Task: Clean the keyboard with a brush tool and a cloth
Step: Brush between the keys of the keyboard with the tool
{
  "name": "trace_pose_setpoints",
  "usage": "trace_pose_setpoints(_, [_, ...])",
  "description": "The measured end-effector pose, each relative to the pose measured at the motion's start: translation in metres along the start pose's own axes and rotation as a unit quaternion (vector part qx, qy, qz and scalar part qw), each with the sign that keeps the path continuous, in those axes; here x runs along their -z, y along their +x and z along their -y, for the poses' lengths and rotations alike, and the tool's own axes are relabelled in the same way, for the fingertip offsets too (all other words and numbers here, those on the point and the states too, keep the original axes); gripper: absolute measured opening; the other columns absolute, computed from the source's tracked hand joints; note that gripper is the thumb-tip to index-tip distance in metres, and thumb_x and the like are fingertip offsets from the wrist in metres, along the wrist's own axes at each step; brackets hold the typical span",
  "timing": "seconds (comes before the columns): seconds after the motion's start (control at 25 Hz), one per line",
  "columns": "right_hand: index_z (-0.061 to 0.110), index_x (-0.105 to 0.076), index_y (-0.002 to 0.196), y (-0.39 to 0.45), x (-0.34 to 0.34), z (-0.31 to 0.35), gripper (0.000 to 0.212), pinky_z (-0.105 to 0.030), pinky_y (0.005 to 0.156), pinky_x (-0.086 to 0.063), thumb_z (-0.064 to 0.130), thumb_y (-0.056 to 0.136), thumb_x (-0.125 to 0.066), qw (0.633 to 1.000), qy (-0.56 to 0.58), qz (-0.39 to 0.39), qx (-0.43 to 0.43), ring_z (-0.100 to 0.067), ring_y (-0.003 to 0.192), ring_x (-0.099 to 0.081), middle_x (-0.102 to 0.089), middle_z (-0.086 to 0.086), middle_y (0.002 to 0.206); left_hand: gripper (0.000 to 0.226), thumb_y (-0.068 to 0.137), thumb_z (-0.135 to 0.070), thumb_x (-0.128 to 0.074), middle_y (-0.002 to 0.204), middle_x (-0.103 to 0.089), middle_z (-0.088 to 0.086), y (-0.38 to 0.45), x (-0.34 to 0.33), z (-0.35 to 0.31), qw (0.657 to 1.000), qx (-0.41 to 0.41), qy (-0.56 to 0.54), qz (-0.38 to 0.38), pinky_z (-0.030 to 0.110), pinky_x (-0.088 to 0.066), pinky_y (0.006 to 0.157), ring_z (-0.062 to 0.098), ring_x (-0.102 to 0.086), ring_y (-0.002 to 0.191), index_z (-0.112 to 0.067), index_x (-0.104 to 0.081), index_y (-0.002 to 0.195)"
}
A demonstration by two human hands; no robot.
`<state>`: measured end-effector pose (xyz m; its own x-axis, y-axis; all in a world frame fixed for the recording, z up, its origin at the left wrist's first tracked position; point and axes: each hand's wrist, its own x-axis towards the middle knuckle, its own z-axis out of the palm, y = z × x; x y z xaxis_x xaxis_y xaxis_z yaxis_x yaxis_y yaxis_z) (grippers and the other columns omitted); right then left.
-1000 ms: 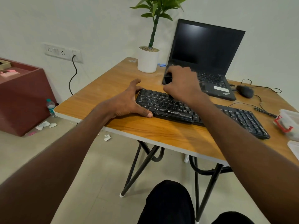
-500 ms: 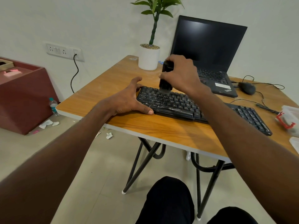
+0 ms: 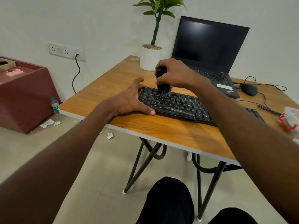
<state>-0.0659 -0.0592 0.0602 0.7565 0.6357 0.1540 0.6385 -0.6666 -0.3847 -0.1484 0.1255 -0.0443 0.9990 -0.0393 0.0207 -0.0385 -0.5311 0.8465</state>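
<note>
- Far left of the frame: a dark red cabinet (image 3: 24, 94) sits on the floor, with a small water bottle (image 3: 54, 106) by its corner and some scraps of white paper (image 3: 50, 122) scattered nearby. None of it matters for the job.
- Left of centre: the left hand (image 3: 129, 101) lies flat and spread on the table (image 3: 161, 128), thumb along the near edge of the keyboard (image 3: 178, 105) and fingers at its left end. It's bracing the board, not gripping anything.
- Centre: the right hand (image 3: 174, 75) is clenched round the black brush tool (image 3: 162, 81), held upright with the bristles down on the upper-left rows of keys — looks like they're touching the keycaps.
- So my read is that the brushing step is underway and fairly early, since the brush is at the left end and most of the board stretches off to the right.
- Next move probably calls for sweeping row by row toward the right end while the left hand keeps the board from sliding (light pressure, so no keycap pops).
- Behind the hands: a potted plant (image 3: 151, 57) and an open laptop (image 3: 208, 52), screen dark.
- Right side: a mouse (image 3: 248, 88) with its cable, and a plastic container (image 3: 290, 120) at the frame edge — can't spot a cloth anywhere, so that'll need finding afterwards.
</note>
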Motion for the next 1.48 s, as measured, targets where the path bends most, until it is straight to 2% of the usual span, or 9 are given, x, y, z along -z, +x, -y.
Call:
trace_pose_setpoints(0.2, [0.017,-0.062,0.129,-0.003,-0.013,-0.004,0.046,-0.041,0.096,-0.054,0.024,0.087,-0.078,0.993,-0.033,-0.114,0.023,-0.024,0.115,-0.06,-0.066,-0.005,0.125,0.148,0.052,-0.048,-0.103,0.168,-0.031,0.0,0.0,0.0,-0.002,1.0,0.003,0.001,0.001,0.036,-0.036,0.117,0.018,-0.038,0.143,-0.038,-0.008,0.164])
trace_pose_setpoints(0.36, [0.017,-0.06,0.129,-0.006,-0.008,-0.007,0.046,-0.037,0.084,-0.058,0.027,0.087,-0.076,0.998,-0.014,-0.06,-0.018,-0.023,0.105,-0.063,-0.063,-0.005,0.116,0.147,0.053,-0.047,-0.101,0.169,-0.029,0.001,-0.001,0.0,-0.003,1.0,0.002,0.003,0.002,0.034,-0.036,0.114,0.016,-0.036,0.14,-0.036,-0.007,0.165])
trace_pose_setpoints(0.48, [0.014,-0.06,0.127,-0.003,-0.011,0.001,0.041,-0.034,0.073,-0.065,0.023,0.09,-0.077,0.991,0.112,-0.071,-0.022,-0.023,0.1,-0.068,-0.063,-0.006,0.116,0.148,0.052,-0.048,-0.102,0.169,-0.029,0.001,-0.001,0.0,-0.003,1.0,0.005,0.002,0.001,0.037,-0.036,0.117,0.019,-0.036,0.144,-0.038,-0.007,0.165])
trace_pose_setpoints(0.56, [0.015,-0.06,0.125,0.0,-0.023,0.008,0.038,-0.036,0.078,-0.065,0.024,0.091,-0.077,0.982,0.16,-0.1,0.005,-0.021,0.105,-0.067,-0.063,-0.004,0.117,0.148,0.053,-0.048,-0.104,0.167,-0.032,0.0,0.0,0.0,-0.001,1.0,0.001,-0.001,0.001,0.04,-0.037,0.12,0.02,-0.038,0.147,-0.041,-0.006,0.164])
trace_pose_setpoints(0.8, [0.017,-0.057,0.131,0.009,-0.03,0.006,0.049,-0.036,0.09,-0.055,0.024,0.085,-0.074,0.989,-0.036,-0.142,0.008,-0.022,0.109,-0.061,-0.065,-0.005,0.121,0.147,0.055,-0.044,-0.103,0.168,-0.03,-0.001,0.0,0.0,-0.001,1.0,0.006,0.004,-0.003,0.035,-0.036,0.118,0.017,-0.039,0.142,-0.036,-0.006,0.165])
trace_pose_setpoints(0.92, [0.018,-0.056,0.13,0.005,-0.034,0.007,0.045,-0.035,0.089,-0.057,0.026,0.089,-0.074,0.99,0.063,-0.129,0.013,-0.02,0.109,-0.061,-0.063,-0.003,0.121,0.148,0.054,-0.044,-0.104,0.169,-0.03,0.0,0.001,0.0,-0.001,1.0,0.003,-0.003,0.001,0.037,-0.036,0.12,0.018,-0.037,0.146,-0.036,-0.006,0.165])
trace_pose_setpoints(1.12, [0.018,-0.059,0.129,0.0,-0.011,-0.005,0.049,-0.032,0.079,-0.051,0.031,0.085,-0.075,0.993,-0.056,-0.098,-0.029,-0.02,0.101,-0.058,-0.06,-0.002,0.112,0.146,0.055,-0.044,-0.101,0.169,-0.029,0.0,0.0,0.0,-0.003,1.0,0.004,0.002,-0.001,0.028,-0.034,0.11,0.013,-0.036,0.138,-0.033,-0.007,0.165])
trace_pose_setpoints(1.32, [0.021,-0.059,0.118,-0.015,-0.017,-0.02,0.038,-0.028,0.077,-0.055,0.029,0.085,-0.076,0.988,0.091,-0.12,-0.019,-0.018,0.1,-0.063,-0.064,0.001,0.11,0.149,0.052,-0.048,-0.103,0.169,-0.028,0.0,-0.001,0.0,-0.003,1.0,0.007,0.002,-0.002,0.03,-0.033,0.112,0.011,-0.034,0.139,-0.033,-0.008,0.165])
trace_pose_setpoints(1.48, [0.021,-0.063,0.115,-0.021,-0.005,-0.029,0.04,-0.03,0.073,-0.053,0.034,0.08,-0.078,0.989,0.017,-0.135,-0.064,-0.019,0.096,-0.063,-0.065,-0.001,0.105,0.149,0.049,-0.052,-0.102,0.17,-0.028,-0.001,0.0,0.001,-0.001,1.0,0.009,0.007,0.004,0.03,-0.03,0.114,0.014,-0.032,0.145,-0.035,-0.009,0.165])
